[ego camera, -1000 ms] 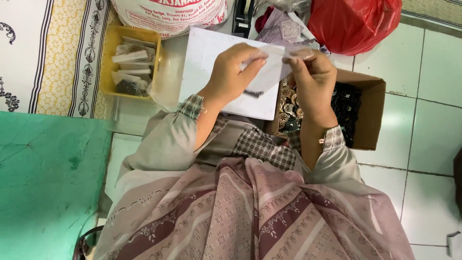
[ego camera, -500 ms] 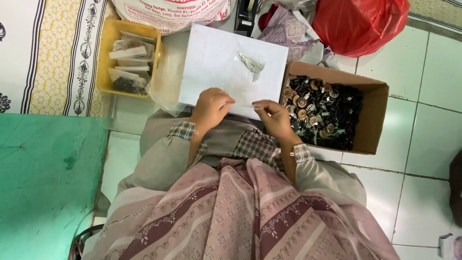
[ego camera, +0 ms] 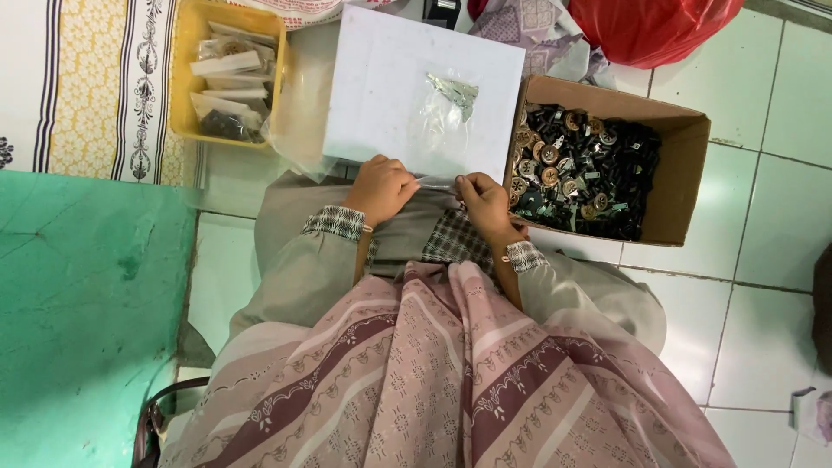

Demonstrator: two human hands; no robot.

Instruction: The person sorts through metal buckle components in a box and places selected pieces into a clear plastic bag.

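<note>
- At centre frame, the left hand (ego camera: 381, 186) and right hand (ego camera: 485, 204) pinch a small clear bag (ego camera: 436, 182) between them at the white board's (ego camera: 381, 78) near edge.
- Step looks like opening or sealing it.
- Next needs a steady, even grip; the cardboard box (ego camera: 676, 173) of buttons sits right.

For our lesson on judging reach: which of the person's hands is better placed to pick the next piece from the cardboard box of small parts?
Probably the right hand. It lies right beside the cardboard box, almost at its near wall. The left hand is farther away and would have to cross the white board.
</note>
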